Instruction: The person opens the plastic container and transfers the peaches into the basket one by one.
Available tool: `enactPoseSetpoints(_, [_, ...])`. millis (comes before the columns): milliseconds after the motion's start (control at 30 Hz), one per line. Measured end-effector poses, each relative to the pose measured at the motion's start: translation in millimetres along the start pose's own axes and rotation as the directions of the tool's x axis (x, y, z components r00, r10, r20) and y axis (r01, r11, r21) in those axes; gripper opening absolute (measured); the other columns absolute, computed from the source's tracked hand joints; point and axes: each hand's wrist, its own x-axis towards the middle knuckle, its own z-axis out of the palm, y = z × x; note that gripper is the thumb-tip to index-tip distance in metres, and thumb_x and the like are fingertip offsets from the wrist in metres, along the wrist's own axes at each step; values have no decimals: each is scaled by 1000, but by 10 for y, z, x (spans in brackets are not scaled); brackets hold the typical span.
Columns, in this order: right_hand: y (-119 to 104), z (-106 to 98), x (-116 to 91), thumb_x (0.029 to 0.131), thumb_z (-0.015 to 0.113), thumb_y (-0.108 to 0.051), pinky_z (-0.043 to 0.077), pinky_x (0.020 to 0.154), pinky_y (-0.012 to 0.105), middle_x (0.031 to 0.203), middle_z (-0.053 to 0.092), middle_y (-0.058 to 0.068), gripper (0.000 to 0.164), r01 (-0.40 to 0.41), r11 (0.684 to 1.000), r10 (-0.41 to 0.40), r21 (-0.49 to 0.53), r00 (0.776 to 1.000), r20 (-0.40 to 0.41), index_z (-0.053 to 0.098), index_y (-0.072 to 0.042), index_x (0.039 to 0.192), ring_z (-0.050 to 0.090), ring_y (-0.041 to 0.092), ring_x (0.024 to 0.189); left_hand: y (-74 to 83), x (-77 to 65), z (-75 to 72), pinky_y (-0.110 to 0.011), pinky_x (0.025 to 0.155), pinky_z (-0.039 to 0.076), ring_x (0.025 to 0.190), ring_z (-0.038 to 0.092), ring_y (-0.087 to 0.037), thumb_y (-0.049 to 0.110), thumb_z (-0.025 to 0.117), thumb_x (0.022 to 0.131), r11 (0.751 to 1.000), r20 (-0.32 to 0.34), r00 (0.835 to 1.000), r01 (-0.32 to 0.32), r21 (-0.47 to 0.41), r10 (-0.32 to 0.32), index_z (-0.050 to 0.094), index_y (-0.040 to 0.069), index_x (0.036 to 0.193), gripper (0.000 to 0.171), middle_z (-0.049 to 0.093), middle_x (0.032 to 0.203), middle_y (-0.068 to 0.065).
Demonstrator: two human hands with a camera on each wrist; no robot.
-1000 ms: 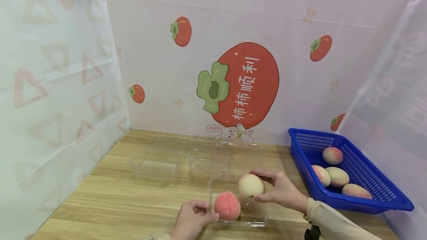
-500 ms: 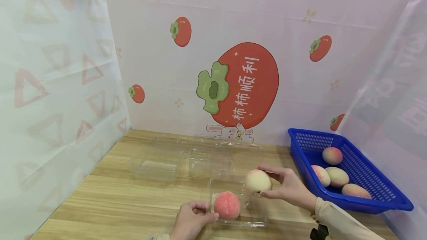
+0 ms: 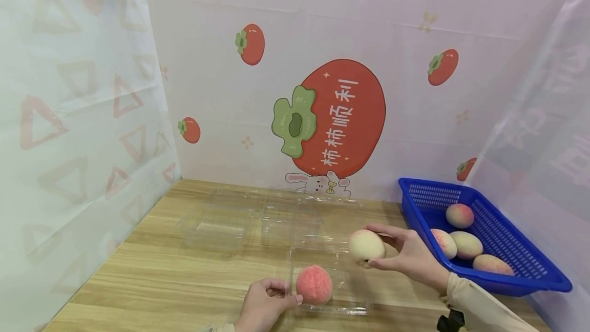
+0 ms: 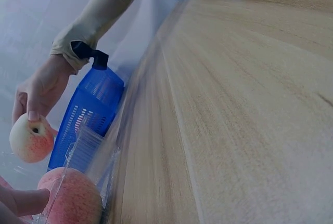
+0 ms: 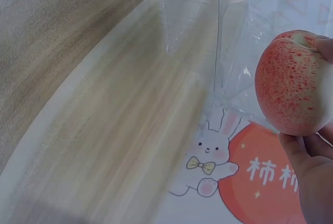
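Note:
My right hand [image 3: 415, 257] grips a cream peach [image 3: 366, 248] between thumb and fingers, over the right side of a clear plastic clamshell box [image 3: 355, 310]. Red speckles cover one side of this peach in the right wrist view. Inside the box, at its left, sits a pink peach [image 3: 314, 285]. The box lid [image 3: 329, 214] stands raised behind. My left hand [image 3: 265, 304] pinches the left wall of the box, its thumb tip beside the pink peach. In the left wrist view the wall crosses in front of the pink peach [image 4: 75, 198].
A blue basket [image 3: 426, 250] with several peaches [image 3: 466, 245] stands at the right. Two more clear plastic boxes lie at the back of the wooden table, one a clear box [image 3: 221, 227] at the left. A printed wall sheet [image 3: 212, 81] rises behind the table.
My right hand has moved right with the cream peach, from beside the pink peach toward the box's right side. The left hand and pink peach stay in place.

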Motion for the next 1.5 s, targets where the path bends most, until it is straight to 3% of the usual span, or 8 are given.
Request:
enactPoseSetpoints(367, [193, -302, -18, 65, 79, -8, 48, 83, 28, 117, 55, 13, 65, 29, 1000, -30, -13, 997, -78, 51, -7, 124, 52, 27, 106, -16, -7, 0, -28, 67, 48, 76, 52, -14, 22, 80, 66, 1000, -1, 1000, -5, -8, 5, 57, -3, 92, 43, 57, 86, -7])
enactPoseSetpoints(767, [142, -724, -123, 70, 76, -9, 51, 75, 29, 122, 51, 15, 64, -78, 993, 59, -88, 979, -198, 49, -9, 127, 53, 14, 105, -36, 0, -4, -29, 69, 48, 78, 52, -14, 23, 80, 66, 1000, -7, 1000, 8, 9, -7, 57, -2, 92, 43, 57, 87, -6])
enactPoseSetpoints(933, [150, -960, -216, 71, 76, -19, 52, 71, 25, 122, 51, 13, 63, -183, 960, 120, -211, 953, -277, 49, -13, 128, 55, 6, 101, -28, 1, -1, -29, 70, 48, 79, 52, -14, 25, 81, 65, 1000, -9, 1000, 8, 14, -8, 57, -2, 92, 45, 57, 88, -6])
enactPoseSetpoints(1100, [165, -1184, -324, 75, 72, -26, 52, 69, 23, 122, 52, 4, 62, -309, 921, 217, -237, 913, -346, 47, -15, 131, 54, 0, 98, -22, 5, -6, -30, 70, 48, 79, 52, -15, 26, 81, 65, 1000, -16, 1000, 12, 28, -11, 57, -2, 92, 45, 57, 88, -6])
enactPoseSetpoints(1333, [208, -1433, -472, 79, 70, -25, 53, 64, 26, 109, 58, -10, 61, -371, 891, 255, -262, 886, -388, 44, -11, 132, 59, 2, 88, -17, 6, -9, -31, 71, 48, 79, 52, -15, 26, 80, 66, 999, -11, 1000, 11, 35, -10, 57, -2, 93, 45, 57, 88, -6])
enactPoseSetpoints(1500, [247, -1576, -576, 78, 70, -30, 53, 61, 26, 105, 57, -10, 63, -424, 848, 270, -319, 863, -428, 45, -8, 131, 58, -1, 83, -6, -1, -4, -32, 72, 48, 81, 52, -15, 26, 80, 66, 999, -12, 1000, 6, 44, -5, 57, -2, 93, 46, 57, 89, -6])
